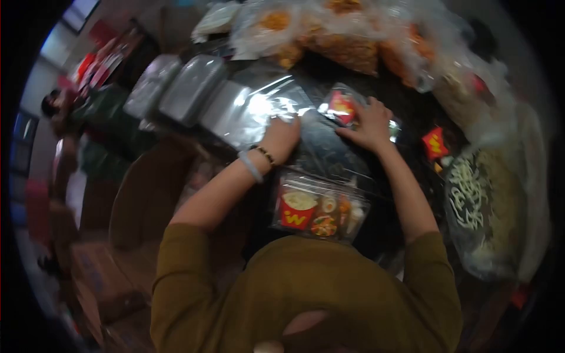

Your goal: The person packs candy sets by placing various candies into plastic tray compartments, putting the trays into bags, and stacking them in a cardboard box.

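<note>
My left hand [281,140], with a beaded bracelet and a pale band at its wrist, has its fingers curled on the edge of shiny clear plastic bags [253,109]. My right hand [375,125] rests with thumb and fingers apart beside a small clear pack [341,107] holding a red piece; whether it grips the pack is hard to see. Between my hands lies a clear plastic sleeve [329,147] on the dark surface. Nearest my body is a filled clear pack [321,206] with a red toy fries carton and small food-like pieces.
Clear plastic boxes [191,88] stand in stacks at the left. Bags of orange pieces [344,50] line the back. To the right are a red carton [435,143] and a bag of white strips [471,194]. Cardboard boxes [109,282] and another person [56,109] are at far left.
</note>
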The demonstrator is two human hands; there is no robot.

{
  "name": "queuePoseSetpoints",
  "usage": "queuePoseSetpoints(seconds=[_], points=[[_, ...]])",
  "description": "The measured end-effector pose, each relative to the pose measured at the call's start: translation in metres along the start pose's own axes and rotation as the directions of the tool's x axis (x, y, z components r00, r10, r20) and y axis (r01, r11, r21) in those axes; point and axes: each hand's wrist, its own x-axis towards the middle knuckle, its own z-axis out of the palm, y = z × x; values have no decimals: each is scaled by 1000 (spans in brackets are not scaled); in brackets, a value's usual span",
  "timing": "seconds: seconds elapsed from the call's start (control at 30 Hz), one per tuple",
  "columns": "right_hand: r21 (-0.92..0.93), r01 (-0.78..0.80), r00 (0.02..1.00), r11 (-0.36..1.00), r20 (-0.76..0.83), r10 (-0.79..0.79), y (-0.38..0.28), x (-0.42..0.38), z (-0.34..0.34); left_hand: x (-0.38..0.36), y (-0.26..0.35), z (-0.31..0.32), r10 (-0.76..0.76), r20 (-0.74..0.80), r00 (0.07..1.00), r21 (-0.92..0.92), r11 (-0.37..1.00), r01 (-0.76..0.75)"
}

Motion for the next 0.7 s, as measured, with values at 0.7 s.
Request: queuePoseSetpoints(seconds=[0.7], points=[[172,-78,995,982,71,67,-3,-12,-7,16,-43,25,-89,-282,955,-478,876,-59]])
